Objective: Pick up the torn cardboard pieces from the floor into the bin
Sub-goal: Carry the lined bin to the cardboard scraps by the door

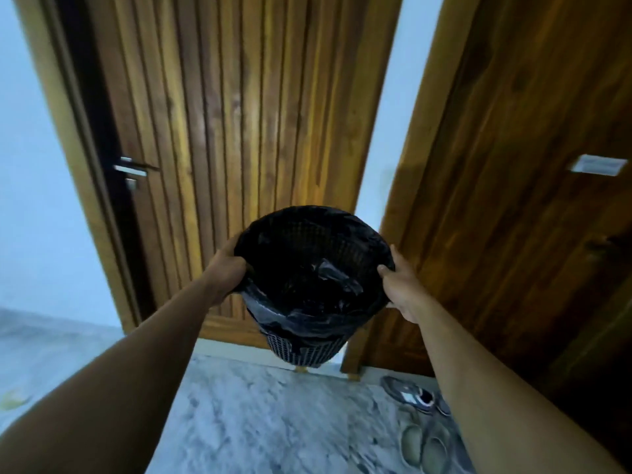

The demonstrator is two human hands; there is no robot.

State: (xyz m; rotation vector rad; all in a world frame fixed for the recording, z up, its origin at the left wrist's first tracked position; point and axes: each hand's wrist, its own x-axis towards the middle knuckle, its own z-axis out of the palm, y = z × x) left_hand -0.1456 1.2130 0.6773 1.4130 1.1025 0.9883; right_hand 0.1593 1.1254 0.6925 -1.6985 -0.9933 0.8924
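Note:
A black mesh bin (pixel 304 350) lined with a black plastic bag hangs in the air in front of me, its mouth tilted toward me. My left hand (pixel 225 268) grips the left side of its rim. On the right side of the rim my right hand (pixel 402 285) holds on. Inside the bin I see only crumpled black bag. No cardboard pieces show on the floor in this view.
A wooden slatted door (pixel 246 114) with a metal handle (pixel 131 171) stands straight ahead. Another dark wooden door (pixel 513 165) is at the right. Shoes (pixel 412 398) and slippers (pixel 424 446) lie on the marble floor (pixel 256 422) at the lower right.

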